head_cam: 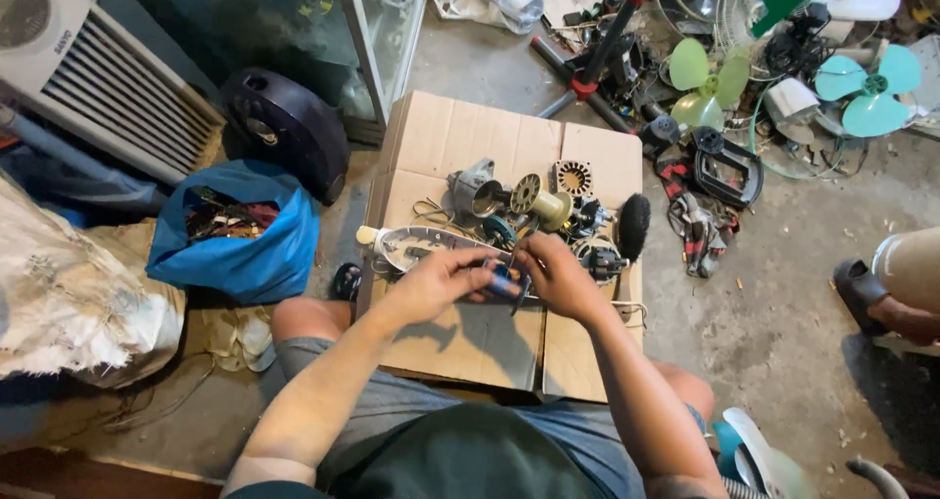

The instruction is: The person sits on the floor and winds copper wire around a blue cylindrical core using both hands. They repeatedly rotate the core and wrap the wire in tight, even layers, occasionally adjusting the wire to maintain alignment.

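Observation:
Both my hands meet over a flattened cardboard sheet [460,137] on the floor. My left hand [441,279] pinches a small blue part [502,282]. My right hand [558,274] grips the same small part from the other side, with thin wires and a slim tool hanging below it. Just beyond my hands lie a white iron soleplate housing [416,244], a metal motor piece [475,190], a yellowish spool [550,208], a square vented fan frame [573,177] and a black brush [634,227].
A blue bag of scrap [235,230] and a black dome-shaped casing [284,127] sit at left, with a white air-conditioner unit [88,68] behind. Green fan blades [705,83], [871,88] and tangled wires lie at back right. Another person's sandalled foot [871,293] shows at right.

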